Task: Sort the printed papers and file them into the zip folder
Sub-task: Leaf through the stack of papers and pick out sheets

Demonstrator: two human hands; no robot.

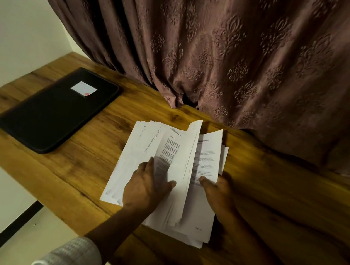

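Two hands on printed papers (139, 149): left hand (145, 188) fingers (150, 163) pressing flat, right hand (219, 192) fingers (204, 180) pinching a raised sheet; zip folder (53, 111) lies well apart.

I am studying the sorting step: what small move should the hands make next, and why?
Likely, turn the raised sheets over onto the left pile. The right hand pinches their lower edge, the left hand presses that pile flat, and the black zip folder lies shut, apart, so filing seems premature.
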